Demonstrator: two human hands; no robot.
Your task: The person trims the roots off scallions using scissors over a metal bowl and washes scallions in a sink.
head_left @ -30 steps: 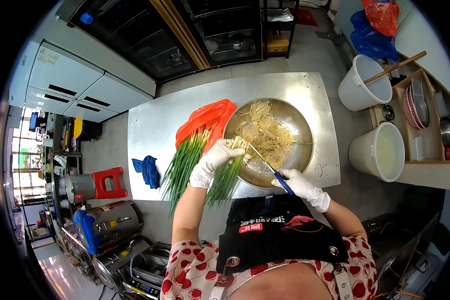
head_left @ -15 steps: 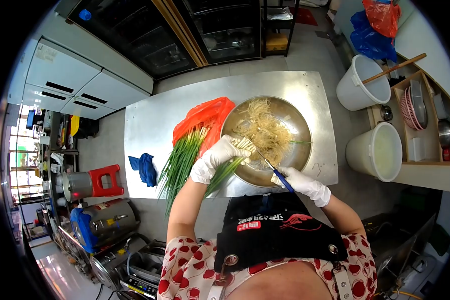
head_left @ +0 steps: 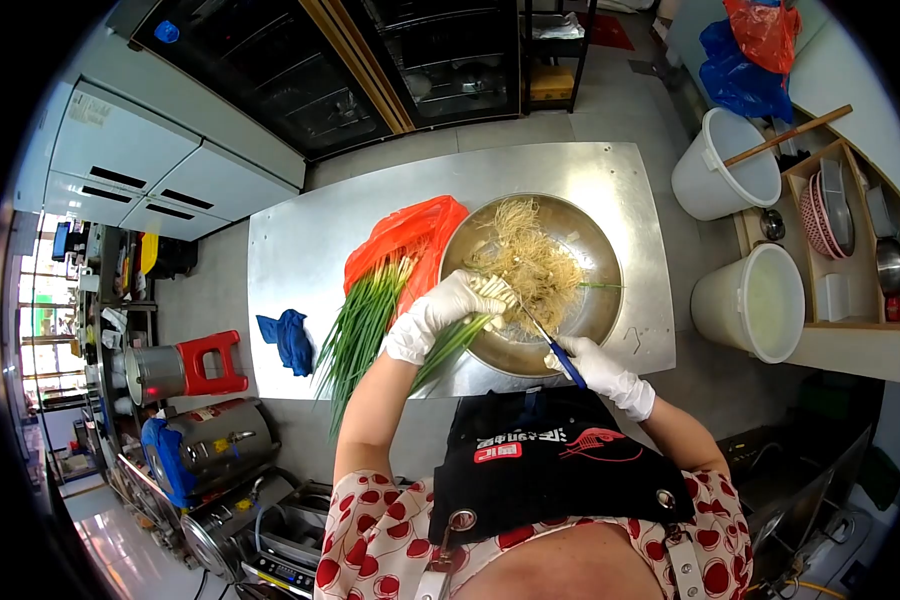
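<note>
A metal counter fills the middle of the view, and on its right half sits a wide steel bowl, close to the near edge. A red plastic bag lies just left of the bowl, and out of it a pile of spring onions spreads toward the near edge, the leaf tips reaching it. Beyond the right edge stand two white buckets.

Inside the bowl lies a tangled heap of pale roots. A bunch of spring onions is held over the bowl's left side, white ends toward the heap, green leaves trailing toward the near edge of the counter. The person's gloved left hand has its grip closed around that bunch. The gloved right hand, at the bowl's near right rim, has its grip wrapped around the blue handles of the scissors. A crumpled blue cloth rests by the near left corner.

The scissors' blades point at the root ends of the held bunch; whether they touch is too small to tell. One thin green strand lies against the bowl's right wall.
</note>
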